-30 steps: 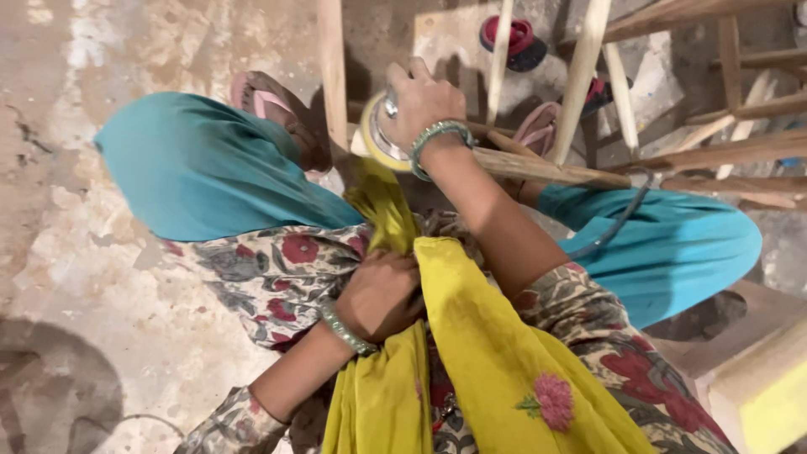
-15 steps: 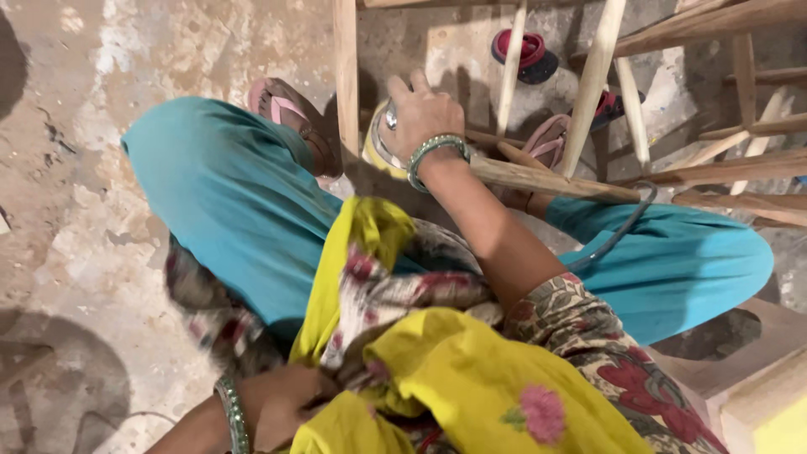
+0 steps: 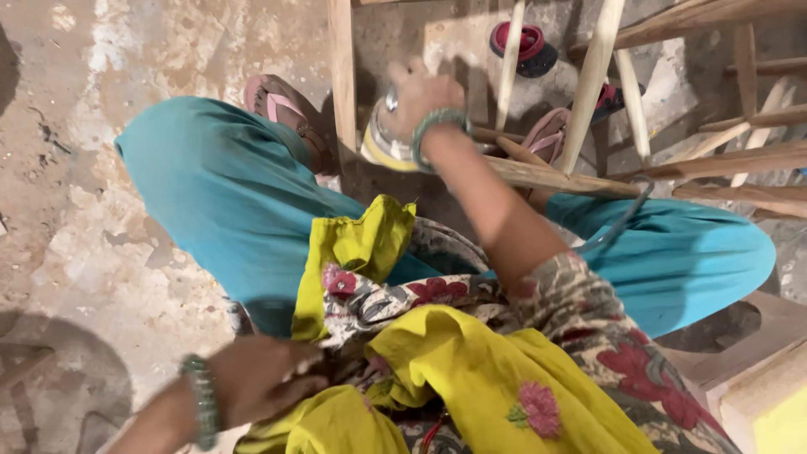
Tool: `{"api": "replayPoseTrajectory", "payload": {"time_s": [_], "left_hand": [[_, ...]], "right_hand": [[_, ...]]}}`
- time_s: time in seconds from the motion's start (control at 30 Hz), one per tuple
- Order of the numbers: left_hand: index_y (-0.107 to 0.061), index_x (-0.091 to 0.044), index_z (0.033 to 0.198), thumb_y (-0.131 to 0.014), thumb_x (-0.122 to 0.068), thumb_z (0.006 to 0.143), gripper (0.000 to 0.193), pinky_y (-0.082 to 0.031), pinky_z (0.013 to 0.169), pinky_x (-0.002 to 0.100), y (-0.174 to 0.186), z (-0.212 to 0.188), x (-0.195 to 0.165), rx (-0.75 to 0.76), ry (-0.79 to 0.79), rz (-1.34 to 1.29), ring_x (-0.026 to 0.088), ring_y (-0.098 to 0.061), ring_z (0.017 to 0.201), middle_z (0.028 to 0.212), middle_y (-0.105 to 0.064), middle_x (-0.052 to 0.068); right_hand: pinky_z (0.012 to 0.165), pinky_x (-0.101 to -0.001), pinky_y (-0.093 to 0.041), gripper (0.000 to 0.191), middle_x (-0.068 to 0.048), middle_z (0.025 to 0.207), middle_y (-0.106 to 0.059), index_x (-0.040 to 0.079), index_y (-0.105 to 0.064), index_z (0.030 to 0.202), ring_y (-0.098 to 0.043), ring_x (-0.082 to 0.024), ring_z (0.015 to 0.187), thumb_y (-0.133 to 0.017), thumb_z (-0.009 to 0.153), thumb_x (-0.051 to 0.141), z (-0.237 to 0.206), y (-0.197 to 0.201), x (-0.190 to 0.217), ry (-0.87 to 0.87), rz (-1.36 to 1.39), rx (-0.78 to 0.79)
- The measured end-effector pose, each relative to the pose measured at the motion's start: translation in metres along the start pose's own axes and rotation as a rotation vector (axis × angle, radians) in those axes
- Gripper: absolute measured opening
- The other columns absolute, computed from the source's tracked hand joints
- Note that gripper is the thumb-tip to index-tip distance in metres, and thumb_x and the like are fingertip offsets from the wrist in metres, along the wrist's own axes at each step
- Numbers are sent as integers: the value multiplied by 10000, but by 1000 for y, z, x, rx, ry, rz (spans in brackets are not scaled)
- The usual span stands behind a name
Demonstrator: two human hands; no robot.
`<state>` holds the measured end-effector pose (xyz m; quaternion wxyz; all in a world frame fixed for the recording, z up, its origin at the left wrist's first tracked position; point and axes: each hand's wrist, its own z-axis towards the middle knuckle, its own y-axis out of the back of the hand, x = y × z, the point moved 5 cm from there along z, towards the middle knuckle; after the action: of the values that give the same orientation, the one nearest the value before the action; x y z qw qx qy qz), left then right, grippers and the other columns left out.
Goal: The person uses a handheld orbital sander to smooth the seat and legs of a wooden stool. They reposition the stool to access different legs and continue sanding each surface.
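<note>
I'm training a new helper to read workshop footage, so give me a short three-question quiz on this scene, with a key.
1. True or false: the right hand rests on a rounded yellow and silver tool pressed against a wooden frame.
2. What does the left hand touch? A) a sandal B) the yellow cloth at the lap C) a wooden rod
3. Fill in: each wrist wears a green ____.

Key: 1 true; 2 B; 3 bangle, seen on the right wrist and the left wrist.
</note>
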<state>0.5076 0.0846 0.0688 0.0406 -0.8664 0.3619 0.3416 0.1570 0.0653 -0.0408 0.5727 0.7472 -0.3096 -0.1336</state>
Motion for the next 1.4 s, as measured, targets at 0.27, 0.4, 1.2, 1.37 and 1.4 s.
{"api": "replayPoseTrajectory", "payload": {"time_s": [0.27,0.4,1.2,1.37,1.4], "left_hand": [[-594,7,1284,-556,-251,1136,300,-514,866,295,217,47,2,-1291,-584,-586,153,-597,1046,1173,-656,74],[-591,27,1254,-584,-420,1060,487,-503,1023,476,276,172,39,-1342,77,-461,422,-623,1153,1199,-640,250],[-506,22,1453,-456,-370,1143,502,-426,1158,434,270,228,56,-1641,-149,-423,397,-548,1333,1394,-569,228],[-515,13,1448,-457,-349,1157,468,-439,1166,427,272,225,51,-1632,-158,-424,379,-559,1348,1414,-575,212],[-521,10,1444,-462,-348,1147,469,-445,1153,424,273,225,51,-1621,-144,-441,375,-569,1331,1399,-579,211]], "right_hand": [[962,-468,-517,566,-198,1165,-720,182,-728,1163,-683,-384,1081,-698,729,544,26,-21,-115,31,16,289],[934,-445,-535,551,-167,1109,-752,155,-713,1149,-702,-354,1039,-665,785,566,34,-37,-150,22,68,524],[837,-384,-572,389,-108,977,-744,146,-709,1069,-718,-234,918,-694,896,494,87,-87,-87,246,330,853],[858,-327,-544,356,-30,1017,-755,158,-662,1062,-692,-160,953,-697,860,450,94,-78,-53,233,469,917],[860,-324,-543,345,-39,1021,-752,153,-683,1050,-687,-164,952,-689,853,436,89,-70,-54,331,577,894]]}}
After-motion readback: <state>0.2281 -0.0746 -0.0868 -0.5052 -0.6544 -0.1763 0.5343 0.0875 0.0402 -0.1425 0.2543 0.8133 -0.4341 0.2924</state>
